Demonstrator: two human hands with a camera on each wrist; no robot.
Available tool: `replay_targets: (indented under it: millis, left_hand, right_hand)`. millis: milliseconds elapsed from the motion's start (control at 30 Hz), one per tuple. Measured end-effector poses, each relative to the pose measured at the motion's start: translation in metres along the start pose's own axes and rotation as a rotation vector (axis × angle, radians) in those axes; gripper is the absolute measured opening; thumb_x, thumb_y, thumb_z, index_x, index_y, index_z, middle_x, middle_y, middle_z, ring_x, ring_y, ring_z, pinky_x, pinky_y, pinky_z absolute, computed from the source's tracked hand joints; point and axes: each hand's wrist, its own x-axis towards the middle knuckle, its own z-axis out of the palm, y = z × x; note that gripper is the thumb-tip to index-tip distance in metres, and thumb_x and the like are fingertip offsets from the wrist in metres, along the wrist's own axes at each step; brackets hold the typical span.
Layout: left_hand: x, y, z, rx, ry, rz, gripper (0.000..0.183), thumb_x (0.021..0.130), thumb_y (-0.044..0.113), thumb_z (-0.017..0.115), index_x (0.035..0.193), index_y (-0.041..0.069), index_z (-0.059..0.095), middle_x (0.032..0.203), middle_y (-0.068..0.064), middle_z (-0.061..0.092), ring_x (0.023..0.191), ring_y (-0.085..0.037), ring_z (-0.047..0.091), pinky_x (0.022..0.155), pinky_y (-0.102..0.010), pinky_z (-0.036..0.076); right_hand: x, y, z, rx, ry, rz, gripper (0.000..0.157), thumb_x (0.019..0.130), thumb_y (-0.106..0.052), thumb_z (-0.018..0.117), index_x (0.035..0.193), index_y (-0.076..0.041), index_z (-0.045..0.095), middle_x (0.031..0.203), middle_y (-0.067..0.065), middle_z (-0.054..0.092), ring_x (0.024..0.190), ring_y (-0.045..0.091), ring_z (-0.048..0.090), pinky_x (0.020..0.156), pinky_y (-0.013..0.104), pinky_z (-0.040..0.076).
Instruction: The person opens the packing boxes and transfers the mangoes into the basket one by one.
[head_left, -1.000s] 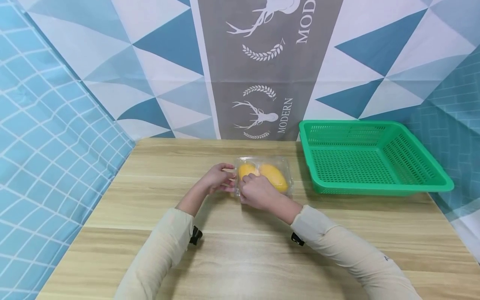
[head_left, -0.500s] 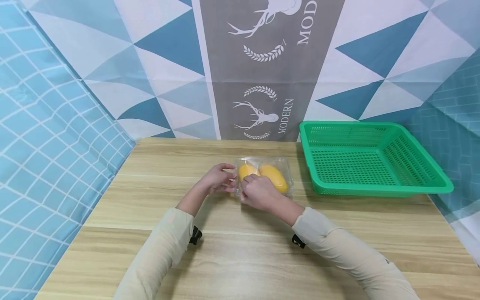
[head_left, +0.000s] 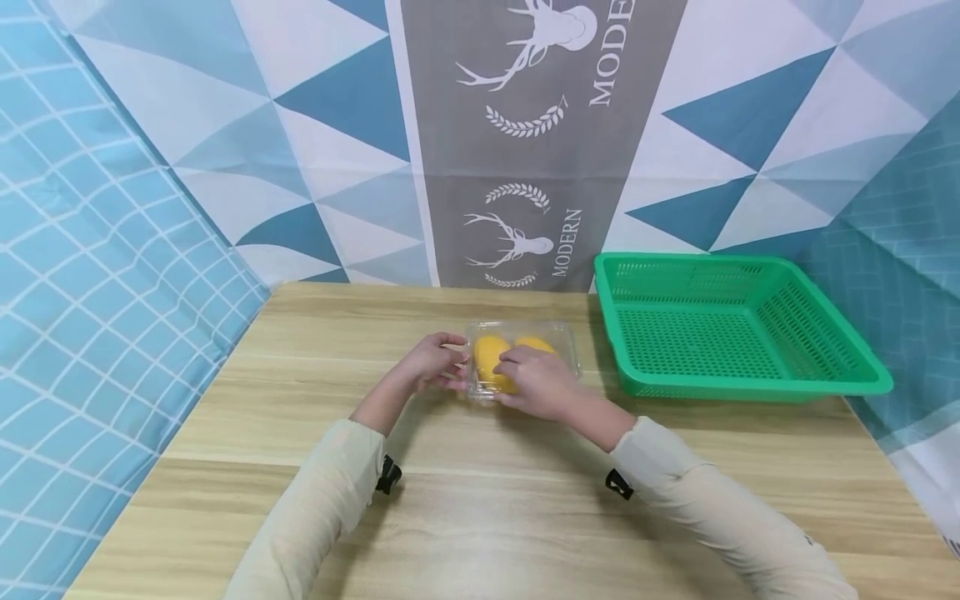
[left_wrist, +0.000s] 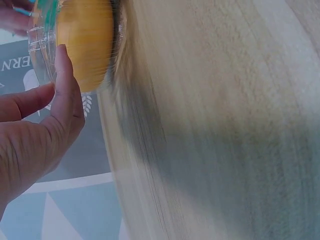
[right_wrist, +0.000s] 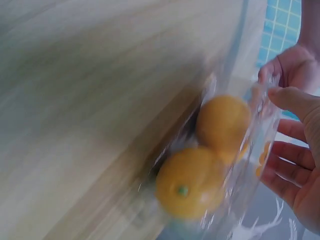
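Note:
A clear plastic box [head_left: 566,337] lies on the table holding two smooth yellow-orange fruits, longish and mango-like from above. One fruit [head_left: 489,357] is at the left; the other [right_wrist: 190,182], in the right wrist view, shows a green stem spot. My left hand [head_left: 438,361] rests against the box's left side, fingers fairly straight along the wall and thumb at the rim in the left wrist view. Over the front of the lid lies my right hand [head_left: 538,383], its fingers spread and reaching across the plastic, thumb near the front edge. It partly hides the right-hand fruit [head_left: 536,342].
A green perforated plastic basket [head_left: 757,387] stands to the right of the box, near the table's back right. The wooden table [head_left: 480,500] meets a patterned cloth backdrop [head_left: 360,150] behind, with blue grid cloth [head_left: 90,275] along the left.
My right hand has slid right along the box, its fingers loosening from a tighter curl and uncovering more of the left fruit. The left hand keeps its place at the side.

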Motion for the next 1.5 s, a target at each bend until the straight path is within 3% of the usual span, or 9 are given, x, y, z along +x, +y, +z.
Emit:
replay_targets:
  millis: [100,333,433,767,1067,1267,1500]
  left_hand:
    - [0.001,-0.003,-0.001,-0.007,0.001,-0.007,0.039,0.088,0.004,0.049,0.125,0.005,0.037,0.098,-0.013,0.048,0.070,-0.018,0.055,0.067,-0.036,0.055]
    - [-0.001,-0.006,-0.006,-0.002,0.004,-0.001,0.040,0.088,0.004,0.047,0.126,0.005,0.036,0.100,-0.013,0.048,0.070,-0.017,0.054,0.066,-0.034,0.055]
    - [-0.002,-0.006,-0.009,0.003,0.001,-0.004,0.040,0.088,0.004,0.047,0.127,0.004,0.036,0.099,-0.013,0.048,0.070,-0.018,0.054,0.065,-0.033,0.055]
    - [-0.004,-0.009,-0.018,0.018,0.010,0.005,0.048,0.088,0.004,0.046,0.134,0.006,0.030,0.098,-0.012,0.049,0.066,-0.015,0.054,0.062,-0.032,0.055]
    - [-0.003,-0.009,-0.020,0.033,0.000,0.007,0.049,0.089,0.005,0.046,0.135,0.010,0.030,0.100,-0.012,0.049,0.065,-0.014,0.054,0.063,-0.032,0.055]
    - [-0.003,-0.007,-0.019,0.028,-0.006,0.009,0.049,0.089,0.004,0.046,0.135,0.010,0.030,0.097,-0.011,0.048,0.065,-0.014,0.053,0.064,-0.031,0.055]
    - [-0.005,-0.002,-0.019,0.037,-0.009,0.018,0.050,0.089,0.005,0.046,0.136,0.009,0.030,0.095,-0.010,0.048,0.066,-0.013,0.053,0.064,-0.030,0.055]
  right_hand:
    - [-0.010,0.009,-0.004,0.037,-0.008,0.005,0.036,0.073,-0.037,0.068,0.096,-0.009,0.066,0.102,0.007,0.063,0.097,0.021,0.057,0.085,0.033,0.048]
    - [-0.036,0.032,-0.015,0.031,-0.067,0.105,0.038,0.074,-0.040,0.067,0.101,-0.013,0.065,0.109,0.005,0.061,0.100,0.020,0.057,0.077,0.034,0.052]
    - [-0.042,0.039,-0.017,0.040,-0.073,0.101,0.040,0.073,-0.039,0.068,0.102,-0.012,0.064,0.106,0.005,0.061,0.098,0.019,0.058,0.078,0.033,0.051]
    - [-0.045,0.050,-0.016,0.092,-0.106,0.065,0.051,0.068,-0.037,0.071,0.108,-0.007,0.061,0.109,0.008,0.060,0.101,0.022,0.055,0.084,0.036,0.049]
    - [-0.043,0.049,-0.006,0.110,-0.100,0.063,0.051,0.071,-0.036,0.069,0.114,-0.011,0.058,0.116,0.008,0.055,0.108,0.023,0.051,0.090,0.037,0.046]
    - [-0.044,0.051,0.000,0.089,-0.043,0.037,0.050,0.072,-0.037,0.068,0.113,-0.010,0.058,0.115,0.009,0.056,0.107,0.023,0.051,0.089,0.035,0.046]
    - [-0.046,0.055,0.007,0.031,0.116,-0.096,0.039,0.071,-0.031,0.066,0.102,-0.008,0.064,0.104,0.010,0.061,0.095,0.020,0.056,0.076,0.028,0.052]
